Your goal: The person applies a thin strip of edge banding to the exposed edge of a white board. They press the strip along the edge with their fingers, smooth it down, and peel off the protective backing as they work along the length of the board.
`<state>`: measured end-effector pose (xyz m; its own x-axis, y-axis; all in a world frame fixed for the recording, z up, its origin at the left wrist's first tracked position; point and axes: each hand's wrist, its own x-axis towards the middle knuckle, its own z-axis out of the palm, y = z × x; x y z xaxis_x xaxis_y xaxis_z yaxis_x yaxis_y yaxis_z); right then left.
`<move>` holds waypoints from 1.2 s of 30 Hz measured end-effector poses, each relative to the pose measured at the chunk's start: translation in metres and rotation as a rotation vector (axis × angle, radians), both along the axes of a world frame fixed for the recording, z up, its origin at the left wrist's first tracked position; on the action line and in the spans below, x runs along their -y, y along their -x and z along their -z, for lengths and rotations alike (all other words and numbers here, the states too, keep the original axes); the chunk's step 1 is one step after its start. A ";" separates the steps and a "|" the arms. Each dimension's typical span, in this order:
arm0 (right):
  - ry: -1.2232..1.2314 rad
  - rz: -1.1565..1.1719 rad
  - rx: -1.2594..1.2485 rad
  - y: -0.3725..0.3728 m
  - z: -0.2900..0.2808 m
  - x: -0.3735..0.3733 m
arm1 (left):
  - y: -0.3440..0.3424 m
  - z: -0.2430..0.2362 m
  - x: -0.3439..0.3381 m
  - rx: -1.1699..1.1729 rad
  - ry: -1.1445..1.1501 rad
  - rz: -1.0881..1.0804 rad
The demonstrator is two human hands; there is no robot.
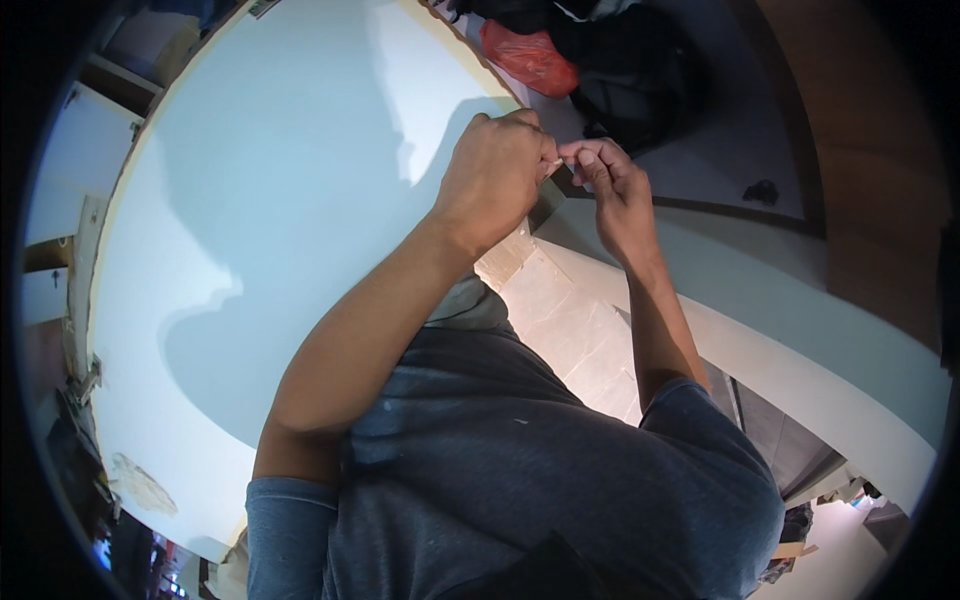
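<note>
A large white panel (330, 90) lies on my left, its border pale yellow and rough. My left hand (492, 172) is closed over the panel's right edge, its fingers curled and partly hidden behind the back of the hand. Just right of it, my right hand (620, 187) pinches with thumb and forefinger, the fingertips almost meeting the left ones. Between the two hands shows a tiny whitish bit, too small to name. Whether one or both hands hold it is unclear.
Beyond my hands a red plastic bag (530, 58) lies beside a black bag (640, 75) on a grey surface with a dark border. A small black object (761, 192) sits farther right. Below runs a long white ledge (800, 375). Pale floor tiles (570, 325) show beneath my arms.
</note>
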<state>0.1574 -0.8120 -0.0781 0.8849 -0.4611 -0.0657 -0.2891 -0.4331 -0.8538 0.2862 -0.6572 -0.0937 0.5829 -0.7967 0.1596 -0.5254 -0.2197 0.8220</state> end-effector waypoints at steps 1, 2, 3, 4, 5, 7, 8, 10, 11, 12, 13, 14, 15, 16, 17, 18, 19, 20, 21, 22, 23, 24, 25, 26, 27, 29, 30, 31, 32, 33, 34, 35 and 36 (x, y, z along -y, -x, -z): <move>-0.047 0.025 0.034 0.001 0.003 0.001 | -0.001 -0.002 -0.001 0.034 -0.001 0.012; -0.093 0.050 0.068 0.001 0.005 0.002 | -0.003 -0.005 -0.001 0.068 -0.002 0.024; -0.081 0.056 0.064 0.000 0.003 0.002 | -0.005 -0.008 -0.002 0.104 -0.004 0.039; -0.068 0.063 0.060 -0.003 -0.001 0.002 | -0.010 -0.012 -0.005 0.070 -0.016 0.114; -0.055 0.070 0.056 -0.004 -0.003 0.002 | -0.017 -0.014 -0.012 0.035 -0.028 0.190; -0.012 0.009 0.081 -0.003 0.003 0.006 | -0.027 -0.019 -0.018 -0.039 -0.055 0.283; 0.010 -0.021 0.093 -0.002 0.005 0.006 | -0.030 -0.021 -0.019 -0.081 -0.073 0.300; 0.005 -0.009 0.080 -0.001 0.005 0.003 | -0.035 -0.029 -0.022 -0.121 -0.139 0.334; 0.002 -0.002 0.074 -0.001 0.005 0.002 | -0.037 -0.031 -0.023 -0.127 -0.141 0.344; 0.039 -0.011 0.080 0.000 0.005 0.000 | -0.039 -0.030 -0.024 -0.134 -0.145 0.350; 0.076 -0.020 0.086 0.000 0.005 -0.002 | -0.040 -0.030 -0.025 -0.141 -0.148 0.356; 0.113 -0.030 0.092 0.001 0.005 -0.003 | -0.040 -0.029 -0.025 -0.130 -0.149 0.363; 0.113 -0.023 0.071 0.001 0.004 -0.005 | -0.041 -0.030 -0.025 -0.120 -0.151 0.369; 0.113 -0.016 0.050 0.001 0.002 -0.006 | -0.041 -0.030 -0.025 -0.109 -0.152 0.374; 0.113 -0.009 0.029 0.001 0.001 -0.007 | -0.041 -0.031 -0.025 -0.112 -0.156 0.375; 0.145 -0.027 0.039 0.000 -0.002 -0.008 | -0.042 -0.032 -0.025 -0.115 -0.160 0.376; 0.177 -0.046 0.049 0.000 -0.004 -0.008 | -0.042 -0.033 -0.025 -0.119 -0.163 0.376; 0.209 -0.065 0.059 -0.001 -0.005 -0.009 | -0.044 -0.030 -0.026 -0.113 -0.132 0.384; 0.257 -0.068 0.086 -0.001 -0.003 -0.010 | -0.045 -0.025 -0.027 -0.107 -0.100 0.393; 0.306 -0.072 0.112 -0.001 0.001 -0.013 | -0.046 -0.022 -0.027 -0.101 -0.068 0.401; 0.354 -0.077 0.139 -0.001 0.004 -0.015 | -0.046 -0.020 -0.028 -0.094 -0.056 0.404; 0.399 -0.081 0.143 -0.001 0.005 -0.015 | -0.047 -0.019 -0.028 -0.087 -0.044 0.408; 0.443 -0.085 0.147 -0.001 0.005 -0.016 | -0.047 -0.018 -0.028 -0.079 -0.033 0.411; 0.488 -0.090 0.152 -0.001 0.006 -0.016 | -0.047 -0.017 -0.028 -0.071 -0.026 0.411; 0.496 -0.101 0.170 0.000 0.008 -0.015 | -0.046 -0.017 -0.028 -0.063 -0.020 0.410; 0.513 -0.125 0.207 -0.001 0.014 -0.011 | -0.046 -0.017 -0.028 -0.053 -0.018 0.407; 0.514 -0.132 0.208 -0.001 0.014 -0.010 | -0.045 -0.017 -0.028 -0.051 -0.023 0.402; 0.514 -0.139 0.209 -0.002 0.015 -0.009 | -0.045 -0.017 -0.029 -0.050 -0.027 0.397; 0.515 -0.146 0.210 -0.002 0.015 -0.009 | -0.045 -0.016 -0.028 -0.042 -0.011 0.401; 0.518 -0.146 0.211 -0.003 0.016 -0.010 | -0.046 -0.013 -0.029 -0.033 0.004 0.402; 0.522 -0.147 0.212 -0.004 0.018 -0.011 | -0.046 -0.012 -0.030 -0.023 0.020 0.404; 0.526 -0.147 0.213 -0.005 0.019 -0.012 | -0.046 -0.011 -0.031 -0.027 0.010 0.400; 0.527 -0.148 0.218 -0.005 0.020 -0.012 | -0.046 -0.012 -0.031 -0.033 0.002 0.399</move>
